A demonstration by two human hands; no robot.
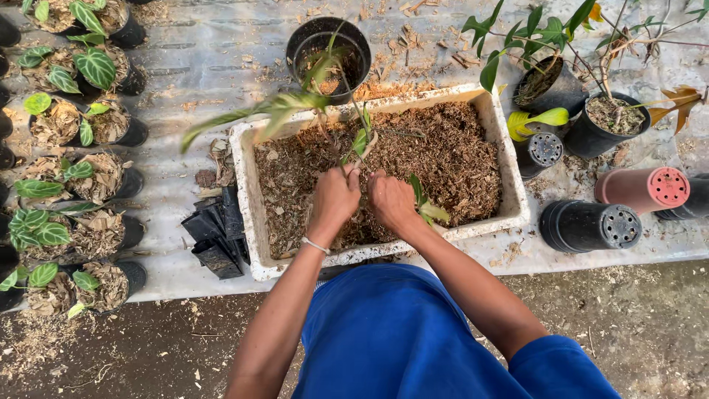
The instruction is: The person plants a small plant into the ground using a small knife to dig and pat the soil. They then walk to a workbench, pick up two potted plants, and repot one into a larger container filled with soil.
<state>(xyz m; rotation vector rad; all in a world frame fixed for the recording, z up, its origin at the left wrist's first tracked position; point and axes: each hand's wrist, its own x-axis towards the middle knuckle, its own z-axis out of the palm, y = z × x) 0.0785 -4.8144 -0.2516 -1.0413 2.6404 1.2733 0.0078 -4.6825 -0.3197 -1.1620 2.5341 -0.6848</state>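
1. Far left of table [185, 66]: rows of small black pots with veined green seedlings [74, 148], each topped with wood-shaving mulch.
2. Just left of tray: stack of empty black nursery bags [214, 236], flat, no labels seen.
3. Centre: white foam tray [247, 214] full of brown bark mix [458, 162]; empty black pot [329, 48] behind it.
4. Left hand [334, 199] and right hand [391, 201] side by side over the mix, both closed around base of a leggy green plant [325, 111]; stem leans up-left, blurred.
5. Step, judged: handling roots or stem base of the plant above the mix; next move calls for firm grip low on stem, gentle on roots.
6. Right: potted plants [605, 111], black and pink pots [642, 188] lying on sides. No signs or labels visible.
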